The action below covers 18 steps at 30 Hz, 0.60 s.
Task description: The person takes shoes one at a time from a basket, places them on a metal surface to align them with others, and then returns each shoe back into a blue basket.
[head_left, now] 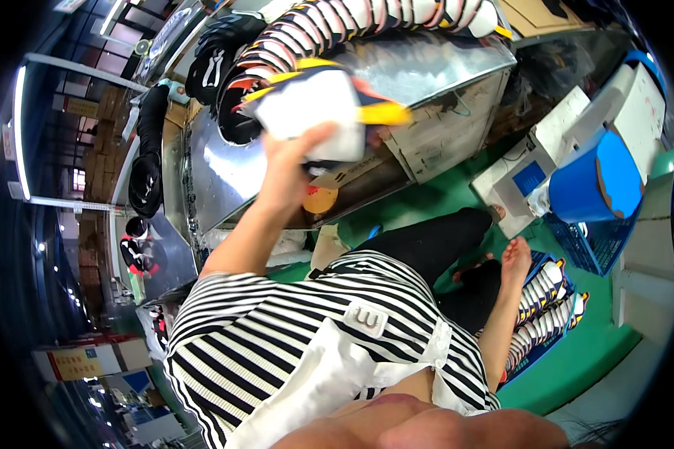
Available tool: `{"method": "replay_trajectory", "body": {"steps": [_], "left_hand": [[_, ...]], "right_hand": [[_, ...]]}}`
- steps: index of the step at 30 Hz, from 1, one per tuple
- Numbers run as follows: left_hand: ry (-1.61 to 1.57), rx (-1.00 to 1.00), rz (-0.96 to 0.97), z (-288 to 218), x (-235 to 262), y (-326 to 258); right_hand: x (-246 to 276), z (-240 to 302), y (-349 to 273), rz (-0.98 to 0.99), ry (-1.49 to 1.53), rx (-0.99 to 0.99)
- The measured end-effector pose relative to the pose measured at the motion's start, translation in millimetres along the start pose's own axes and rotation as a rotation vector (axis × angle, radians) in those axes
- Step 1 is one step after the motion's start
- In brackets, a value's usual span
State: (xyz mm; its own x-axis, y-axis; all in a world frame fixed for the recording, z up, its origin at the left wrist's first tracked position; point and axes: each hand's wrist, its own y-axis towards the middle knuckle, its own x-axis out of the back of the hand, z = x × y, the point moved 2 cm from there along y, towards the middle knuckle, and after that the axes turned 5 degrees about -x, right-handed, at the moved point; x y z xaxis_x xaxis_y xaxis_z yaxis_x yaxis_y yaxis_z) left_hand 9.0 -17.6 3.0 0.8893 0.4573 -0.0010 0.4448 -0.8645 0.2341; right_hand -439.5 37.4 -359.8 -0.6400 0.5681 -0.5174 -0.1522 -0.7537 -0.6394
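Note:
My left hand (288,161) is raised in front of the metal worktable (236,176), its fingers closed round white shoe uppers (314,105) with black, orange and yellow parts. Motion blurs them, so I cannot tell how many there are. Behind them, a long curved row of nested shoe uppers (337,26) in like colours lies along the tabletop. My right hand (515,262) is low at the right with curled fingers, and nothing shows in it. It hovers near a blue crate (543,348) holding two rows of nested uppers (535,322).
Black shoe uppers (206,71) lie at the table's far left, with another dark row (148,165) beyond. At the right stand a blue bin (595,179), a second blue crate (595,243) and a white machine (520,179). The floor (606,329) is green.

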Motion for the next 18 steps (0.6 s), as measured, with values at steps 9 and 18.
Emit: {"method": "replay_trajectory", "body": {"steps": [9, 18], "left_hand": [[0.325, -0.075, -0.478, 165.0, 132.1, 173.8], [0.601, -0.057, -0.256, 141.4, 115.0, 151.2]], "right_hand": [[-16.0, -33.8, -59.6, -0.189, -0.32, 0.064], [194.6, -55.2, -194.6, -0.687, -0.237, 0.172]]}}
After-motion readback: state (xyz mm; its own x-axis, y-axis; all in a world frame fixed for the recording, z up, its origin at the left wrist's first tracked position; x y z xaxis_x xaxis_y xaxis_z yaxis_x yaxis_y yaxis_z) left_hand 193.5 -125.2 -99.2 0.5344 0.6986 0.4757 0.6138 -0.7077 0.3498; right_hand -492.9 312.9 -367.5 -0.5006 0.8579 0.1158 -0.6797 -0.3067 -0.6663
